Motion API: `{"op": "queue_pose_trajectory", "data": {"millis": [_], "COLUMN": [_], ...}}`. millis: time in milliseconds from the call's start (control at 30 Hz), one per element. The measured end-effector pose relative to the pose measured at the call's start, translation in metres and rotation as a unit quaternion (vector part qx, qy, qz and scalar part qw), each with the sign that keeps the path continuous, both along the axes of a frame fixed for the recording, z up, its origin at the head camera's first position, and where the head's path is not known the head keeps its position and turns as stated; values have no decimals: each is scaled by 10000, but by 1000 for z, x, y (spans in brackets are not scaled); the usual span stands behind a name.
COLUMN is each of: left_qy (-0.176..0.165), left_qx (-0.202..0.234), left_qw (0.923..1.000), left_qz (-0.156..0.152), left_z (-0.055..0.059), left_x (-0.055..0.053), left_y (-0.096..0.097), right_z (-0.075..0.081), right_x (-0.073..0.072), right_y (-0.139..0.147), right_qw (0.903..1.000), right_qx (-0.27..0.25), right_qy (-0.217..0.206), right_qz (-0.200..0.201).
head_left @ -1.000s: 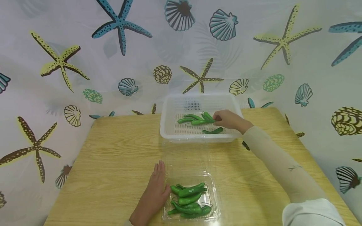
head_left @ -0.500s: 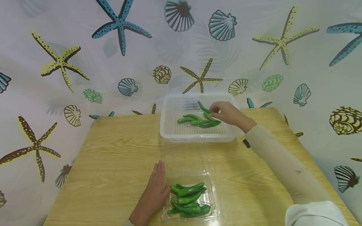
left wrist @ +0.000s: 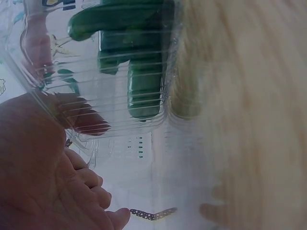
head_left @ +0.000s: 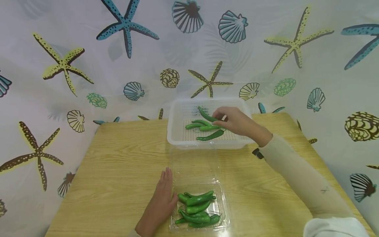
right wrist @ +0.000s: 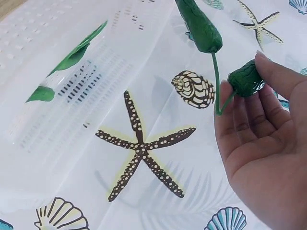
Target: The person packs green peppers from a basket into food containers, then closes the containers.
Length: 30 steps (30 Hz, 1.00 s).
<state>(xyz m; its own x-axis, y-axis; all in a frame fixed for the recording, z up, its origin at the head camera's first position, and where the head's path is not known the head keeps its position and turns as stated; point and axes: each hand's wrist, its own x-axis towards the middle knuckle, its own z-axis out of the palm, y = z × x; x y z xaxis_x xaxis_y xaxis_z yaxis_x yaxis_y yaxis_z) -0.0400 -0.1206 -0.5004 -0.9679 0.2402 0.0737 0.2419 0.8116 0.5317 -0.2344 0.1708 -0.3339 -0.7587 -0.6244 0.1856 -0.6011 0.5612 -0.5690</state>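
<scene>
In the head view my right hand (head_left: pixel 234 121) pinches a green chili pepper (head_left: pixel 205 115) over the white plastic basket (head_left: pixel 171 135). The right wrist view shows that pepper (right wrist: pixel 247 79) between thumb and fingers. A second chili pepper (right wrist: pixel 201 28) hangs beside it, its thin stem running down close to the fingers; in the head view this lower pepper (head_left: pixel 211 135) slants below the hand. My left hand (head_left: pixel 160 204) lies with straight fingers along the left side of a clear clamshell box (head_left: pixel 224 204), thumb at its rim. Several chili peppers (head_left: pixel 199 209) lie in the box.
More chili peppers (head_left: pixel 201 125) lie on the basket's perforated floor. The box's clear lid (head_left: pixel 195 164) is folded back flat toward the basket. A small black object (head_left: pixel 258 153) shows by the right sleeve. A patterned sheet (head_left: pixel 148 65) hangs behind the wooden table (head_left: pixel 124 158).
My right hand has lifted a chili pepper from the basket floor and shifted slightly left. The lower pepper has shifted left along with it. My left hand has stayed in place.
</scene>
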Motion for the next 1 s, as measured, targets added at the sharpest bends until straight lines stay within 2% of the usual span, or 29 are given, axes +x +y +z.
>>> {"op": "queue_pose_trajectory", "data": {"millis": [267,567,767,1000], "left_qy": [118,73,24,2], "left_qx": [24,-1,-10,50], "left_qw": [9999,10000,9999,10000], "left_qz": [-30,-58,-102,-83], "left_z": [-2,0,1,3], "left_x": [0,0,0,1], "left_y": [0,0,0,1], "right_z": [3,0,-13,-34], "right_x": [34,69,89,101], "right_y": [-11,-21,-25,-31], "right_qw": [9982,9935,9883,9858], "right_qx": [-227,-216,-343,-309], "right_qy": [-111,-506,-754,-865], "right_qz": [535,999,1280,1405]}}
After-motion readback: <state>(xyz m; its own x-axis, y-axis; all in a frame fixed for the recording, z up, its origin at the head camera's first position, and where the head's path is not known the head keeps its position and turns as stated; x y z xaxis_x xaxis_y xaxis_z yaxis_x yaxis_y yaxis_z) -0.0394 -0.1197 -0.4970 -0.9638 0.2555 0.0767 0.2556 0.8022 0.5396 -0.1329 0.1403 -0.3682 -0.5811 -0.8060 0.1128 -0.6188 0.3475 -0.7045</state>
